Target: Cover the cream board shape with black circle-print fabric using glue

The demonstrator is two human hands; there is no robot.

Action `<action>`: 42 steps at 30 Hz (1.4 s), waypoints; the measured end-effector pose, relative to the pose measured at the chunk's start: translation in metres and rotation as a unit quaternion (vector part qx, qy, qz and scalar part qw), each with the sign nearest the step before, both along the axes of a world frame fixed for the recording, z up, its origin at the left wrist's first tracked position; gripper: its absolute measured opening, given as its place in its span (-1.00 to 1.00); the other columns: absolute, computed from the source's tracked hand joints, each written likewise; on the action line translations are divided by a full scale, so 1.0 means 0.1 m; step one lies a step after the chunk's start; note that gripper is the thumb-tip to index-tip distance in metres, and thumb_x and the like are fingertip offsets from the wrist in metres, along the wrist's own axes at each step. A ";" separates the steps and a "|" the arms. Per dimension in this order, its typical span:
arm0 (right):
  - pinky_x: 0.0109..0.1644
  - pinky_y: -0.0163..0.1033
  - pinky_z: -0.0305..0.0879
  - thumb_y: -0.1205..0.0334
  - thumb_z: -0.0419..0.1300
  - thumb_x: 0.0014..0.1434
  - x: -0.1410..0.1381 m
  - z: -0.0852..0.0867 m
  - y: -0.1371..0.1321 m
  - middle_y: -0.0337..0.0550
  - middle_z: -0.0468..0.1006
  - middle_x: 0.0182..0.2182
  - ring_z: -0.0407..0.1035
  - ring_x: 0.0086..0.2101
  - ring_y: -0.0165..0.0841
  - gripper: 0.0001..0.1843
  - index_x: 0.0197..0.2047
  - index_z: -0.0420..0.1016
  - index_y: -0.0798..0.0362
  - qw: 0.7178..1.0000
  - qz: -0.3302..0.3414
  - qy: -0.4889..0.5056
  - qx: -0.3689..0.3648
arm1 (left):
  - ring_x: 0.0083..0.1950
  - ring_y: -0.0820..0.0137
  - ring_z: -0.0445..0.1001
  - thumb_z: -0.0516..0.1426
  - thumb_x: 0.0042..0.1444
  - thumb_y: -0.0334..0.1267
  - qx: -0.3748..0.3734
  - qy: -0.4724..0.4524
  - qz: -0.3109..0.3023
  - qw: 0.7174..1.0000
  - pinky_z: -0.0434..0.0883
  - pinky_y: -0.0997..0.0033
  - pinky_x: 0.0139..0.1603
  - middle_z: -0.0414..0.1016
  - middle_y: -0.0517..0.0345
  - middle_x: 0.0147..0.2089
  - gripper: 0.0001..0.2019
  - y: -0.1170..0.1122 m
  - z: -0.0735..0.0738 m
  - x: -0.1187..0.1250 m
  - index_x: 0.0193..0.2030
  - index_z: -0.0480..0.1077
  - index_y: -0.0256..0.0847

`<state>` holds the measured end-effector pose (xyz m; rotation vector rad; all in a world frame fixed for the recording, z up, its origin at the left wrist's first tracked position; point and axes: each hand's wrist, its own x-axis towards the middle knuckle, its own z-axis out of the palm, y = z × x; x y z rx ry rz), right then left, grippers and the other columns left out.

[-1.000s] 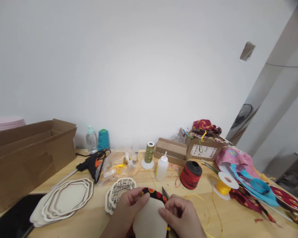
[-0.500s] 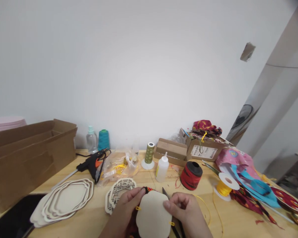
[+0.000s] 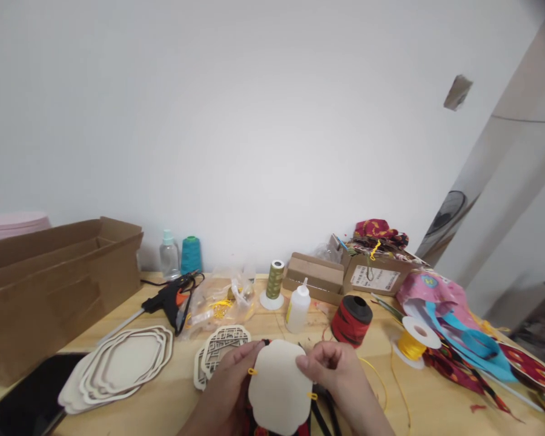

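A pale, scallop-edged panel (image 3: 280, 389) is held up in front of me, with a small yellow cord loop (image 3: 252, 372) at its left edge and another (image 3: 312, 396) at its lower right. Dark red patterned fabric shows behind and below it. My left hand (image 3: 237, 375) grips the panel's left side, fingers closed behind it. With thumb and bent fingers, my right hand (image 3: 326, 367) pinches the upper right edge. Under the right hand lie the black handles of a tool (image 3: 324, 415), mostly hidden. Openwork lattice panels (image 3: 223, 346) lie beside my left hand.
Stacked scalloped frames (image 3: 127, 366), a phone-like black slab (image 3: 25, 393) and a glue gun (image 3: 166, 303) lie left. Behind stand a white squeeze bottle (image 3: 298, 309), a green thread spool (image 3: 275, 281) and a red thread cone (image 3: 352, 324). A yellow cord spool (image 3: 411, 345) stands right, near fabrics.
The panel has risen and tilted slightly, showing more fabric beneath its lower edge. My right hand has shifted up a little along the edge. The view has moved slightly.
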<state>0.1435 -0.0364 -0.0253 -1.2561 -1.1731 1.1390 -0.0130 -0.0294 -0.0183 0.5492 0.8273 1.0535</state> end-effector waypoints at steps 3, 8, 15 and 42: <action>-0.62 -0.40 -0.20 0.02 0.30 -0.26 -0.01 -0.06 0.01 -0.40 0.12 -0.79 -0.08 -0.69 -0.57 -0.62 -0.73 0.33 0.16 1.000 -0.012 -0.015 0.005 | -0.64 0.47 0.36 0.29 -0.30 -0.24 -0.011 -0.008 0.042 0.999 0.25 0.57 -0.66 0.44 0.22 -0.67 -0.82 0.00 0.02 0.01 -0.55 0.43 -0.27; -0.63 -0.39 -0.20 0.04 0.29 -0.25 -0.03 -0.05 -0.04 -0.40 0.09 -0.80 -0.11 -0.69 -0.57 -0.64 -0.74 0.34 0.15 0.998 -0.035 -0.054 0.005 | -0.65 0.47 0.35 0.26 -0.27 -0.27 -0.011 -0.023 0.047 0.999 0.28 0.55 -0.65 0.45 0.20 -0.65 -0.86 -0.01 0.04 0.03 -0.53 0.45 -0.27; -0.63 -0.38 -0.19 0.08 0.26 -0.23 -0.04 0.00 -0.06 -0.42 0.05 -0.79 -0.11 -0.69 -0.56 -0.69 -0.74 0.32 0.12 0.993 -0.039 -0.112 0.004 | -0.57 0.34 0.44 0.27 -0.24 -0.21 0.079 0.009 -0.068 0.995 0.33 0.46 -0.57 0.51 0.06 -0.55 -0.74 0.03 -0.09 -0.02 -0.38 0.47 -0.32; -0.55 -0.38 0.05 0.19 0.15 -0.02 -0.04 0.17 -0.01 -0.26 0.35 -0.66 0.19 -0.58 -0.45 -0.77 -0.58 0.48 0.14 0.977 0.101 -0.186 0.040 | -0.42 0.36 0.47 0.31 -0.30 -0.34 0.141 0.034 -0.065 0.987 0.37 0.46 -0.44 0.55 0.09 -0.39 -0.47 0.08 -0.17 -0.06 -0.10 0.30 -0.25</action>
